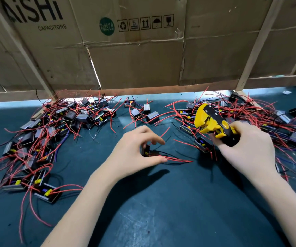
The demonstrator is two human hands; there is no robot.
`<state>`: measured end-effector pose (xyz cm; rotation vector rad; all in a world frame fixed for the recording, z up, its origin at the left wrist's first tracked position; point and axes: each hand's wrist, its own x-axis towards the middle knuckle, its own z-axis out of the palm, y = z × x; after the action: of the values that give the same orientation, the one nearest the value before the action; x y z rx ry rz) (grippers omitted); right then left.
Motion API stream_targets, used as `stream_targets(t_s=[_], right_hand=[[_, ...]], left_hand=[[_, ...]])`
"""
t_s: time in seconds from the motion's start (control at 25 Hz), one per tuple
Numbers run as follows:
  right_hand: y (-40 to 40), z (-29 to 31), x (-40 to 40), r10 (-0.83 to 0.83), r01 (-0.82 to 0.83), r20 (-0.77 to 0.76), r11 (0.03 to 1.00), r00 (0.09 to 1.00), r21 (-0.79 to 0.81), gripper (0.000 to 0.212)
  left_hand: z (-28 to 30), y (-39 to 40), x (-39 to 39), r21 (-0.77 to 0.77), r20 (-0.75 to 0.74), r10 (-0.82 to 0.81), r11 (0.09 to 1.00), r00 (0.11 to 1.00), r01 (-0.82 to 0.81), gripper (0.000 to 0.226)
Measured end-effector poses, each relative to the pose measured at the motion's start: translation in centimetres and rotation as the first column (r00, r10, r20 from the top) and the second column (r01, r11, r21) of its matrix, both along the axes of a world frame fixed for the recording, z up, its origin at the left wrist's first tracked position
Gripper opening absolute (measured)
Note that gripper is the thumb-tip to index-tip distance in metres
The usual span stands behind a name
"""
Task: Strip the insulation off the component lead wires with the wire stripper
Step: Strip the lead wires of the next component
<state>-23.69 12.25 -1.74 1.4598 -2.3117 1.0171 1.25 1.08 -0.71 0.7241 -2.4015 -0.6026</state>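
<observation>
**Stripping in mid-batch, one component in hand**

A dark green bench (161,202) runs under a wall of flattened cardboard cartons (134,50), one printed with a capacitor brand. At nine o'clock lies the largest heap of black boxed components (42,139) trailing red leads; a second heap (277,122) spreads at three o'clock, and a few loose units (143,113) sit at twelve.

The right hand (247,150) has its fingers wrapped round the handles of the yellow-and-black wire stripper (213,120), head lifted toward twelve o'clock and clear of any wire. The left hand (136,154) pinches one component (146,150) at centre, its red lead wires (177,159) lying on the bench toward three o'clock.

By my reading, no lead is yet in the tool. Which heap is finished I cannot tell: the wire ends are too fine to show bare copper. The stripper's handles are hidden in the palm, and both heaps run off the frame edges.
</observation>
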Motion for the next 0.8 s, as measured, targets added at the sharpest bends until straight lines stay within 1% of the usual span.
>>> stream_targets(t_s=[0.12, 0.16, 0.24, 0.32, 0.4, 0.44, 0.56, 0.64, 0.8], right_hand=[[0.0, -0.1, 0.0, 0.007, -0.007, -0.028, 1.000, 1.000, 0.007, 0.037], [0.0, -0.1, 0.0, 0.006, -0.006, -0.031, 1.000, 0.999, 0.007, 0.036], [-0.1, -0.2, 0.1, 0.005, -0.004, -0.033, 1.000, 0.999, 0.012, 0.036], [-0.2, -0.2, 0.1, 0.002, -0.001, -0.039, 1.000, 0.999, 0.022, 0.036], [-0.2, -0.2, 0.0, 0.001, 0.001, -0.046, 0.999, 0.999, 0.032, 0.036], [-0.2, -0.2, 0.0, 0.001, 0.001, -0.050, 0.999, 0.999, 0.037, 0.036], [-0.2, -0.4, 0.0, 0.006, -0.003, -0.063, 0.999, 0.998, 0.040, 0.035], [-0.3, -0.6, -0.1, 0.007, -0.004, -0.071, 0.999, 0.997, 0.036, 0.035], [-0.6, -1.1, -0.2, -0.026, 0.028, -0.133, 1.000, 0.991, 0.011, 0.035]], left_hand=[[-0.6, 0.3, -0.6, 0.005, 0.078, -0.025, 1.000, 0.997, 0.024, 0.024], [-0.8, 0.2, -0.7, 0.004, 0.062, -0.012, 1.000, 0.998, 0.012, 0.020], [-1.0, 0.0, -0.7, 0.024, -0.009, 0.063, 0.998, 0.998, -0.063, 0.014], [-1.0, -0.4, -0.5, 0.065, 0.002, 0.124, 0.990, 0.992, -0.124, 0.010], [-1.0, -0.8, 0.1, 0.131, 0.074, 0.127, 0.982, 0.989, -0.136, 0.010], [-1.0, -1.1, 0.4, 0.184, 0.086, 0.120, 0.974, 0.989, -0.134, 0.008], [-1.1, -1.8, 0.9, 0.366, 0.032, 0.100, 0.925, 0.994, -0.105, 0.006], [-1.3, -1.8, 0.7, 0.438, -0.010, 0.082, 0.896, 0.997, -0.070, 0.007], [-1.4, -1.3, 0.1, 0.570, -0.103, -0.061, 0.814, 0.993, 0.109, 0.009]])
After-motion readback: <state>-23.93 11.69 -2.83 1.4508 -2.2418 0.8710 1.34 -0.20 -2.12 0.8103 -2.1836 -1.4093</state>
